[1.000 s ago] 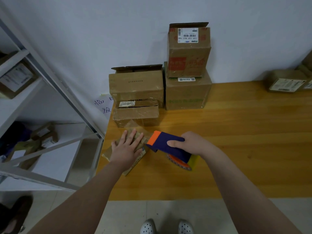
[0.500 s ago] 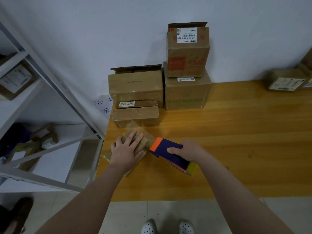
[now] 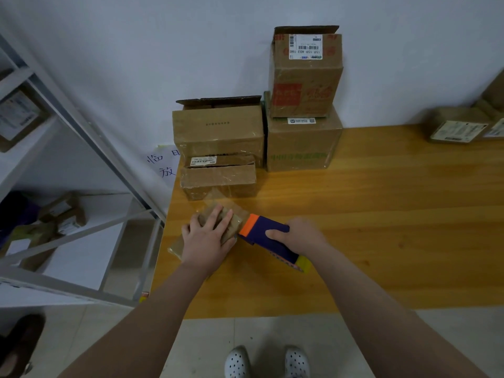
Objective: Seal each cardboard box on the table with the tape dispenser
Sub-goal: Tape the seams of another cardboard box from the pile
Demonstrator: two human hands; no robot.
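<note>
Near the left edge of the glossy wooden table point(image 3: 381, 214), the left hand point(image 3: 206, 241) presses flat, fingers straight, on a small tape-wrapped cardboard box point(image 3: 234, 222); the right hand point(image 3: 300, 236) grips a blocky navy tape dispenser point(image 3: 268, 238), its orange end touching the box; stacked cartons point(image 3: 218, 132) stand behind.

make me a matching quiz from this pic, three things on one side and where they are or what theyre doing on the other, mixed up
1 left hand
2 right hand
3 box with barcode label

A stacked on a bigger box
B holds the tape dispenser
C presses flat on the small box

Pairs: 1-C, 2-B, 3-A
</note>
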